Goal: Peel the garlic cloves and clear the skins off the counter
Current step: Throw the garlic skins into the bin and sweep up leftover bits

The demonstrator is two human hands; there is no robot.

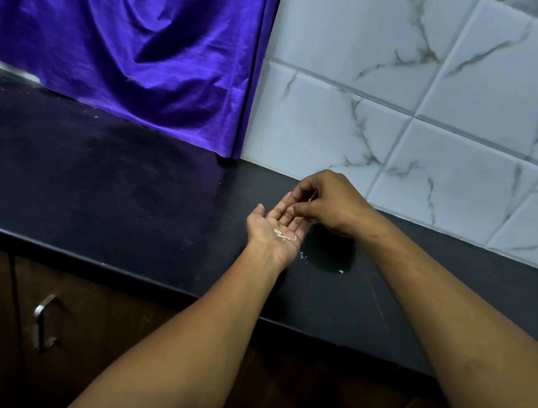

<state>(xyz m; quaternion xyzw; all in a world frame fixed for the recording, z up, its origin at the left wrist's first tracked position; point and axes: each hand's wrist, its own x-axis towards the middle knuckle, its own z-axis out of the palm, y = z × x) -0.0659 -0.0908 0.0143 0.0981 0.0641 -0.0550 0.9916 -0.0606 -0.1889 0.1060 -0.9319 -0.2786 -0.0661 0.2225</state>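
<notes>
- Both forearms point(208, 333) reach up from the bottom edge, over a dark cabinet door point(70, 331) with a metal handle point(43, 320).
- Past them runs the black worktop point(122, 204). Its front edge crosses under the arms.
- Two pale scraps point(302, 255) lie on the worktop just right of the left wrist, one close to it and one further right. They sit in the shadow below the right wrist.
- The left hand point(274, 230) is held palm up over the worktop with its fingers point(289, 206) fairly straight. It carries a small heap of skins point(282, 235) in the hollow of the palm.
- The right hand point(328, 201) is above the left fingertips, and its fingers point(300, 191) are curled down. They pinch a thin pale sliver point(313, 196), probably skin, though it is too small to tell for sure.
- The sliver is over the left fingers, with the palm and its heap below and nearer the camera. My guess is that it only has to be let go into the left hand.
- The right hand is the freer one to pick up the loose scraps.
- No cloves, bowl or bin show. The dim light and the hands' shadow could hide finer bits on the black surface.
- Farthest back are a purple cloth point(129, 28) hanging on the left and a marbled tiled wall point(449, 91) on the right.
</notes>
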